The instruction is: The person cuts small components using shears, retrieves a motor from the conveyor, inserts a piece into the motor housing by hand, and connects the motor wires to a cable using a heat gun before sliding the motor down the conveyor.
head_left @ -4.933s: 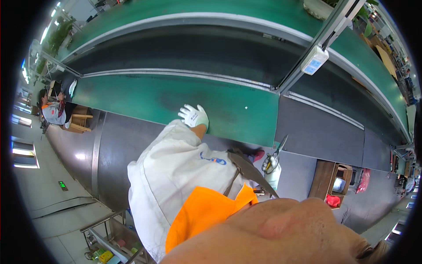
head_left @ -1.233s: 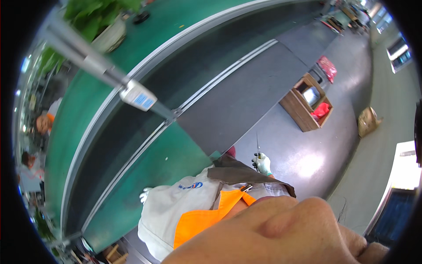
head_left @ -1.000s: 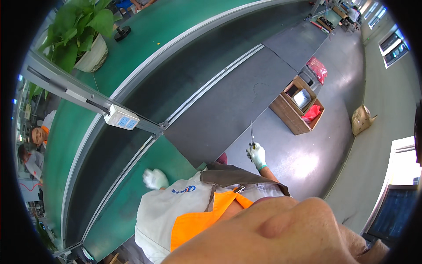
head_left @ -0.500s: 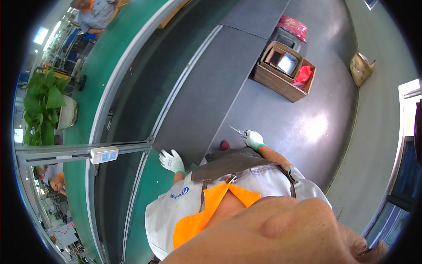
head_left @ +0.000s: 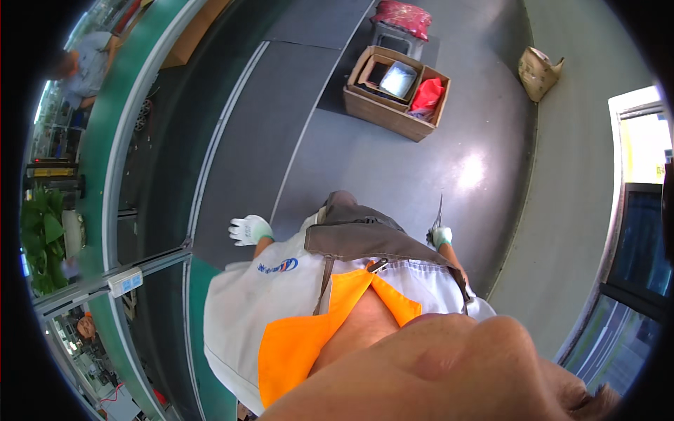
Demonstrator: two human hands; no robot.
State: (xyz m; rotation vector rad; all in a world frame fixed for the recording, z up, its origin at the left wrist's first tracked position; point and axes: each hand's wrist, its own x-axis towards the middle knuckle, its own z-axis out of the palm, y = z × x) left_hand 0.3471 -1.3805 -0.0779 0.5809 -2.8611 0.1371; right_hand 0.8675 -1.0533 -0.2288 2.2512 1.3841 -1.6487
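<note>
At near left, the left hand [head_left: 250,230] spreads over the grey counter [head_left: 260,126] while the right hand [head_left: 441,236] grips a pointed tool [head_left: 440,212], seemingly a holding step needing a guarded tip

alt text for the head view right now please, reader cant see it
A person's white-gloved right hand holds a slim pointed tool at their side; the gloved left hand is spread over a dark grey worktop. Ahead, a brown box contains red material.
</note>
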